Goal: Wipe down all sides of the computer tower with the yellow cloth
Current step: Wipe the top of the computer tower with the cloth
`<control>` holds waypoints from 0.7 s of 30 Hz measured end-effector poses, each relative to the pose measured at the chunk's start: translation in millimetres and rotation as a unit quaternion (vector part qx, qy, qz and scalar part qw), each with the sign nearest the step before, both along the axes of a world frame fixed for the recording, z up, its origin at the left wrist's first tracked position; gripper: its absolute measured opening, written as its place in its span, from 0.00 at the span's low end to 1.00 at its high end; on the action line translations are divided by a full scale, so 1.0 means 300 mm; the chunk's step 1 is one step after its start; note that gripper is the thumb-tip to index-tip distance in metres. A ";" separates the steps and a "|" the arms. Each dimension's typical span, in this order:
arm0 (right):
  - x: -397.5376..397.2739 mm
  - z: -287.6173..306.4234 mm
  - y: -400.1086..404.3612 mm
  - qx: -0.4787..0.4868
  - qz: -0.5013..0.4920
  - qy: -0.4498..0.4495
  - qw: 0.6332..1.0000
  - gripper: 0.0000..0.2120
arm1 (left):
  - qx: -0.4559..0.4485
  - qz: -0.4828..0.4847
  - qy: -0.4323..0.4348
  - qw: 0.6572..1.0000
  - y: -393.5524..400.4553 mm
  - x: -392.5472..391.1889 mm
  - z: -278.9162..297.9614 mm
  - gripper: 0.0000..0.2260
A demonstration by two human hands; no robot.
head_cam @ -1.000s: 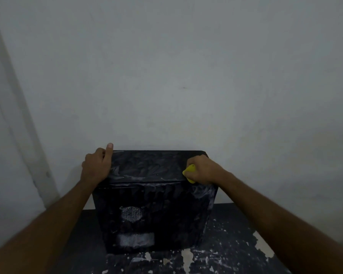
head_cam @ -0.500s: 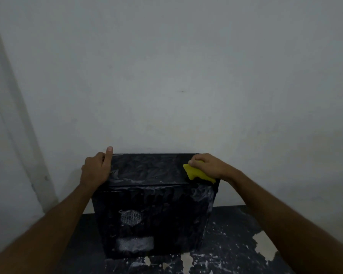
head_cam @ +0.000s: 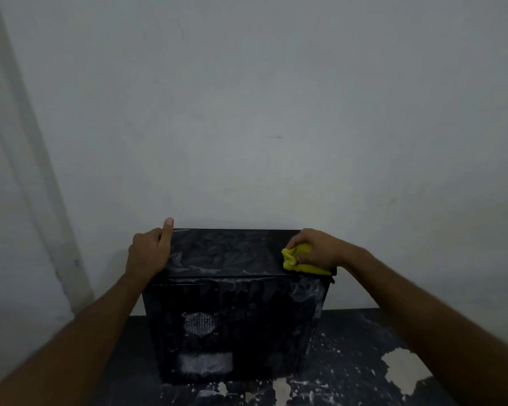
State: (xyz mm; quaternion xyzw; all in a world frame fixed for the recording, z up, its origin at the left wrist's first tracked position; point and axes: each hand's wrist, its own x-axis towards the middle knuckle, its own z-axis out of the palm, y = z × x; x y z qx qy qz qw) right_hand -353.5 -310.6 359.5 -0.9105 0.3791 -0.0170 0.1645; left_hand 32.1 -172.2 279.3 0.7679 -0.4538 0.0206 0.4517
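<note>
The computer tower (head_cam: 232,326) stands close to the wall (head_cam: 247,112) — little room behind it. Both hands sit on its top, the left hand (head_cam: 148,253) at one edge, the right hand (head_cam: 316,249) at the other — between them the top is open. The worktop (head_cam: 364,361) on the right is open too.

Right hand (head_cam: 320,249) presses yellow cloth (head_cam: 301,260) on computer tower (head_cam: 232,317).
</note>
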 end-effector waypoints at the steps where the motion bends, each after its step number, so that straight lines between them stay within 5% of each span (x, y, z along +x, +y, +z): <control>1: 0.011 0.003 0.006 -0.009 0.011 0.019 1.000 0.15 | 0.001 -0.002 0.001 1.000 0.001 -0.002 0.003 0.47; 4: 0.033 0.003 0.032 0.013 0.033 0.009 0.999 0.06 | 0.008 -0.007 0.004 1.000 0.004 -0.007 0.008 0.49; 8: 0.037 0.011 0.034 -0.003 0.000 0.026 1.000 0.21 | 0.009 -0.007 0.013 1.000 0.002 -0.003 0.003 0.49; 21: 0.109 0.005 0.032 0.010 -0.019 -0.041 0.999 0.16 | -0.001 -0.010 0.006 1.000 0.007 -0.014 0.014 0.48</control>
